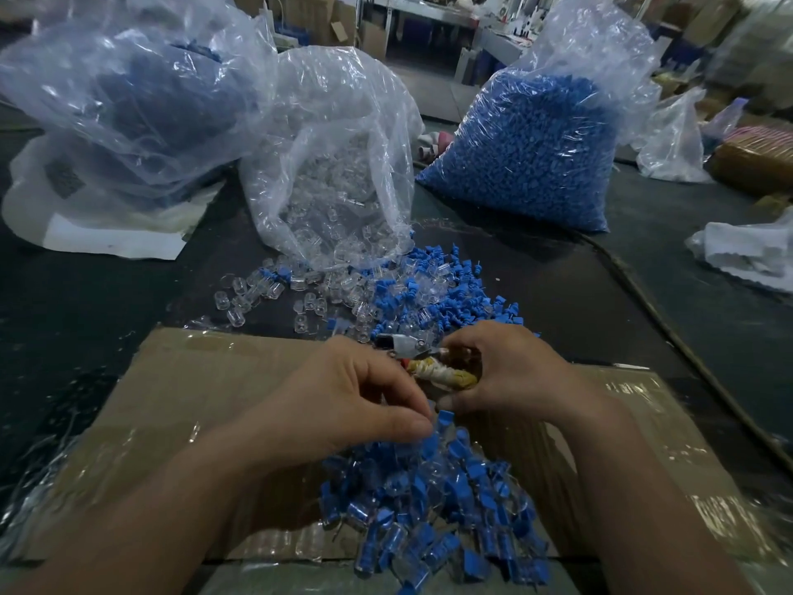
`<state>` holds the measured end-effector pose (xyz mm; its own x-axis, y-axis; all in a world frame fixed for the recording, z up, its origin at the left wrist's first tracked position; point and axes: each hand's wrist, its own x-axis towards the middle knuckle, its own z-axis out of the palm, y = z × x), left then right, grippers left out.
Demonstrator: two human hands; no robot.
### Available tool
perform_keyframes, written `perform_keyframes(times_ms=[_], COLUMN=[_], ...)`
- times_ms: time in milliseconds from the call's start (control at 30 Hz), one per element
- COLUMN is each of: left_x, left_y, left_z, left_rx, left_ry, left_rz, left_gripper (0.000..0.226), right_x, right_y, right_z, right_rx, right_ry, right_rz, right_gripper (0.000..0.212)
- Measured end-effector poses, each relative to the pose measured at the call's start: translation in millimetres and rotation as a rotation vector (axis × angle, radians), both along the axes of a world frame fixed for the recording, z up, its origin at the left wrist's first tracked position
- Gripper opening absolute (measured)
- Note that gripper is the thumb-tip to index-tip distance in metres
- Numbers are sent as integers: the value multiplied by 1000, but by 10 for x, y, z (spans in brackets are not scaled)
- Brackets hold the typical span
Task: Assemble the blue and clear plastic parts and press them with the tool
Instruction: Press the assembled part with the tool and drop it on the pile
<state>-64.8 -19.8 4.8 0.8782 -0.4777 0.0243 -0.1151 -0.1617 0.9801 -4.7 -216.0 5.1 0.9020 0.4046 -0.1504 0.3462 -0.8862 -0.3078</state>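
Note:
My right hand (510,371) grips pliers (414,345) whose handles are wrapped in yellowish tape; the metal jaws point left. My left hand (347,401) has its fingers curled, pinching a small blue and clear piece (442,420) at the fingertips just below the tool. Under both hands lies a heap of joined blue and clear parts (433,508) on a taped cardboard sheet (184,380). Loose clear caps (274,294) and loose blue plugs (455,294) are scattered beyond the cardboard.
An open bag of clear caps (334,165) stands behind the loose parts. A full bag of blue plugs (536,139) is at the back right, and another large bag (128,88) at the back left. Crumpled white plastic (746,251) lies on the right.

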Motion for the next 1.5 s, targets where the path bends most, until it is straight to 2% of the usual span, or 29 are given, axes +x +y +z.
perform_keyframes(times_ms=[67, 133, 233, 333, 400, 500, 633, 733, 833, 900, 967, 1033, 1167, 1267, 1333, 1433, 1500], left_x=[0, 20, 75, 174, 235, 332, 399, 422, 421, 419, 415, 408, 333, 268, 232, 201, 192], left_y=[-1, 17, 43, 118, 212, 336, 369, 381, 379, 374, 355, 320, 226, 181, 156, 131, 115], left_z=[-9, -23, -60, -149, -175, -259, -351, -395, -399, -394, -370, -333, -242, -222, -219, -208, -191], left_rx=[-12, -48, -88, 89, 281, 522, 692, 742, 735, 688, 562, 367, -105, -182, -246, -306, -338], left_ry=[-3, 7, 49, -126, -245, -310, -266, -237, -267, -277, -263, -219, 13, 98, 168, 244, 263], left_rz=[-10, 79, 418, 767, 876, 925, 840, 790, 811, 822, 849, 862, 746, 656, 624, 606, 608], left_gripper=[19, 22, 7, 20, 19, 29, 34, 28, 12, 5, 10, 16, 27, 29, 20, 15, 12], right_x=[0, 0, 0, 4, 5, 3, 0, 1, 5, 7, 9, 9, 12, 9, 25, 73, 94], right_y=[-2, -13, -50, -95, -110, -121, -143, -148, -157, -167, -190, -219, -245, -257, -269, -281, -288], right_z=[1, 1, 8, 25, 34, 40, 47, 46, 46, 52, 61, 71, 86, 101, 104, 81, 69], right_rx=[-15, -15, 5, 27, 39, 45, 46, 48, 42, 37, 41, 66, 141, 220, 247, 340, 409], right_ry=[11, 24, 74, 133, 148, 165, 175, 185, 193, 212, 234, 256, 272, 247, 143, -59, -164], right_rz=[8, 20, 32, 36, 35, 33, 43, 43, 45, 44, 46, 46, 24, 17, -18, -184, -301], right_gripper=[62, 67, 70, 71, 70, 69, 68, 69, 71, 72, 71, 68, 53, 35, 26, 11, 10])
